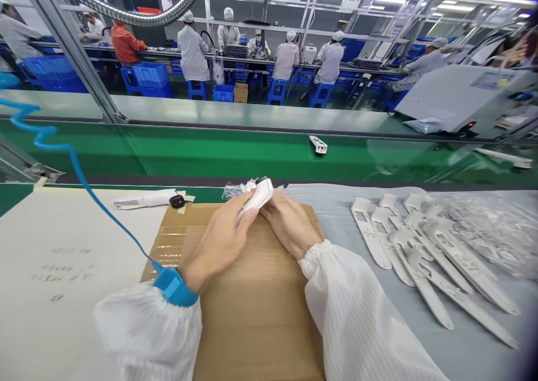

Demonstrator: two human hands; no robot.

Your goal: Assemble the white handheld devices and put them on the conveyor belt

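A white plastic handheld device (pixel 261 194) with a black end is held above the cardboard, tilted up and away to the right. My left hand (pixel 222 232) is closed around its lower part, thumb along the near side. From the right, my right hand (pixel 290 219) is closed against the same device; its fingertips are partly hidden behind it. A blue wrist strap (pixel 175 286) with a coiled cord circles my left wrist. Under both hands lies a flat cardboard sheet (pixel 256 308). Just beyond the device is some crumpled clear plastic (pixel 239 189).
Several white shell parts (pixel 420 252) lie at right, beside a clear bag of small parts (pixel 487 230). Another white shell (pixel 145 200) and a black round piece (pixel 177 201) sit at left. A green conveyor belt (pixel 210 148) carries one white device (pixel 318 145). People sit at a far bench.
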